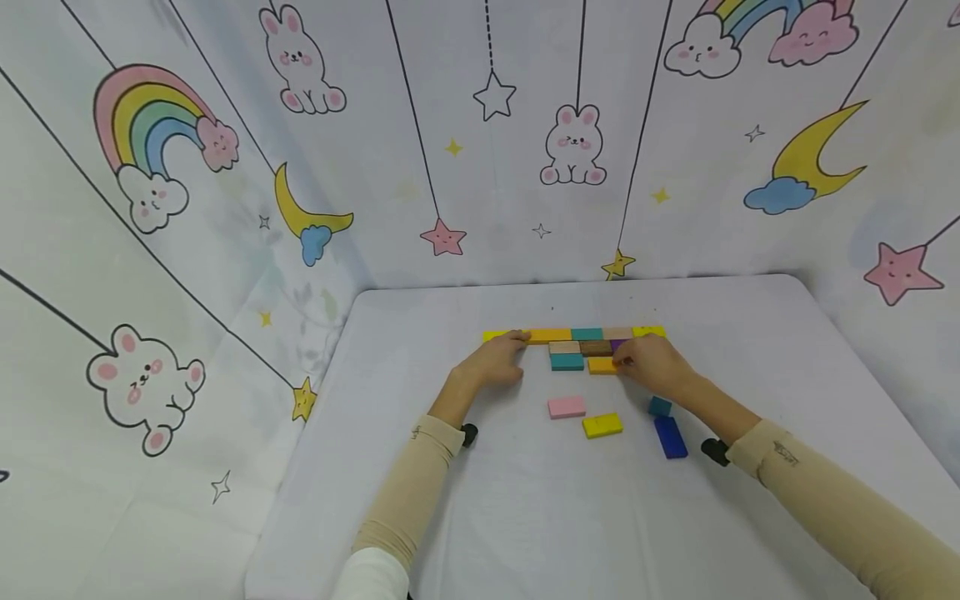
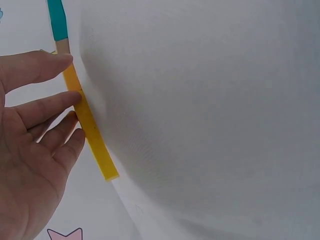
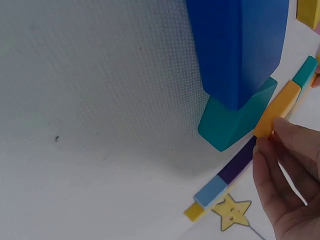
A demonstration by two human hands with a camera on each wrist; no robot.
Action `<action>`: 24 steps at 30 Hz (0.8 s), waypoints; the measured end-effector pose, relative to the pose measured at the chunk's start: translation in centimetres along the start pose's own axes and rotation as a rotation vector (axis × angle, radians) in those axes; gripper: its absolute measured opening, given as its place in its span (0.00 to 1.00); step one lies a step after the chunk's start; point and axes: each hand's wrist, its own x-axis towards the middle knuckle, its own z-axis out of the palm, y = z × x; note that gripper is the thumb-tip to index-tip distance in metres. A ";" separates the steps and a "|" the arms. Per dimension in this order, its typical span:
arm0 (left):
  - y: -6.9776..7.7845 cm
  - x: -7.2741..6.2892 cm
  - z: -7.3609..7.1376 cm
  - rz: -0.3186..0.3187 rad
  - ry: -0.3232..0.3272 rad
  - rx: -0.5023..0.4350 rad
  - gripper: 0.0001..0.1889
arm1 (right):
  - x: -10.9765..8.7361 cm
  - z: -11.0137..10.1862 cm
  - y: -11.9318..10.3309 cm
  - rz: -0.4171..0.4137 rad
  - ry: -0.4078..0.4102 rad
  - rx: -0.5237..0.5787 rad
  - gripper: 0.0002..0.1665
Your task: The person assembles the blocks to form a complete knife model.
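Observation:
Flat coloured blocks lie in rows at the far side of the table. My left hand [image 1: 497, 360] touches the left part of the back row, its fingertips along a yellow block [image 2: 95, 135] and an orange block [image 1: 550, 336]. Between thumb and fingers, my right hand [image 1: 654, 365] pinches a shorter orange block [image 3: 279, 109] in the front row. To that block's left lies a teal block [image 1: 567, 362]. Behind them runs a middle row with a tan block [image 1: 564, 347], a brown block [image 1: 596, 347] and a purple block [image 3: 237, 161]; the right hand partly hides this row in the head view.
Nearer me lie a loose pink block [image 1: 566, 407] and a yellow one. By the right forearm are a small teal block [image 1: 660, 406] and a dark blue block [image 1: 671, 437]. A printed cloth [image 1: 510, 192] hangs behind the white table [image 1: 525, 517].

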 end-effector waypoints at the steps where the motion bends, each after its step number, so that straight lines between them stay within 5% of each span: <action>1: 0.0 0.0 0.0 0.000 0.000 0.000 0.34 | 0.1 0.1 0.0 0.002 0.001 0.001 0.08; 24: 0.0 -0.1 -0.1 -0.002 -0.007 -0.005 0.34 | 1.0 0.8 0.0 0.007 0.060 0.016 0.07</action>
